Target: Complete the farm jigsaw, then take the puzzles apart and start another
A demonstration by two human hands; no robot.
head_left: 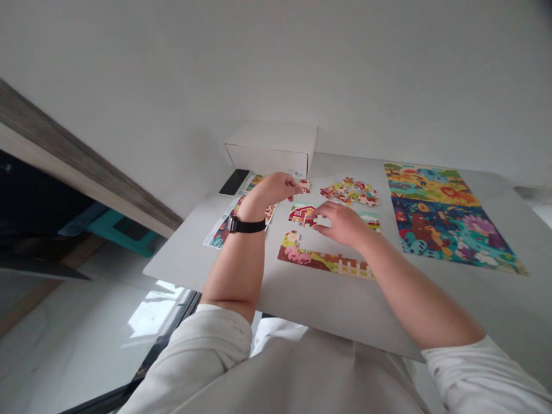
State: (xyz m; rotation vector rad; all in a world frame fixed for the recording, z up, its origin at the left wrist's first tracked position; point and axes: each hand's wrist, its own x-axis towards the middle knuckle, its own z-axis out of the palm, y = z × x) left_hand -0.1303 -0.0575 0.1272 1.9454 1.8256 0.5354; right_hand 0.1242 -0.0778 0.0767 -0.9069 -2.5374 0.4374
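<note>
My left hand (277, 190), with a black watch on its wrist, is closed in a pinch at a small puzzle piece (305, 184). My right hand (342, 223) has thumb and fingers closed on a puzzle piece at the red barn section (301, 214); the fingers partly cover it. Behind my right hand, a joined part with a small vehicle (371, 221) shows. Closer to me lies a joined bottom strip (332, 263) with a pink animal and a white fence. Beyond both hands is a heap of loose puzzle pieces (351, 191).
A white box (271, 150) stands at the back against the wall. Left of my hands are a dark phone (234, 181) and a printed sheet (219, 230), partly under my left arm. On the right lies a colourful animal picture (451, 218). The table's front edge (336, 330) is close to my body.
</note>
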